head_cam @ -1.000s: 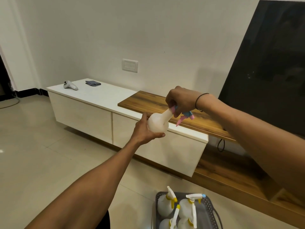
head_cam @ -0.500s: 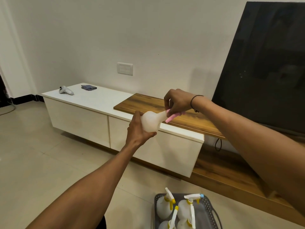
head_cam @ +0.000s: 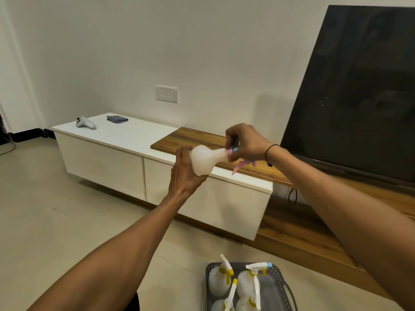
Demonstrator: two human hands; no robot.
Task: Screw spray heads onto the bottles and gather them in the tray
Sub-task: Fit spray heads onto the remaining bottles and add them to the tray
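Left hand (head_cam: 184,173) around unlabelled white bottle (head_cam: 205,158), right hand (head_cam: 246,143) fingers clasping pink spray head (head_cam: 238,163).

Right hand (head_cam: 246,142) covers most of the pink spray head (head_cam: 240,164); only trigger tip and collar show, so thread seating cannot be judged. Left hand (head_cam: 184,173) hides the bottle (head_cam: 205,159) base. Tray (head_cam: 280,286) cut off by bottom edge; its two nearest bottles are partly out of view. Television (head_cam: 359,90) cropped at right edge.
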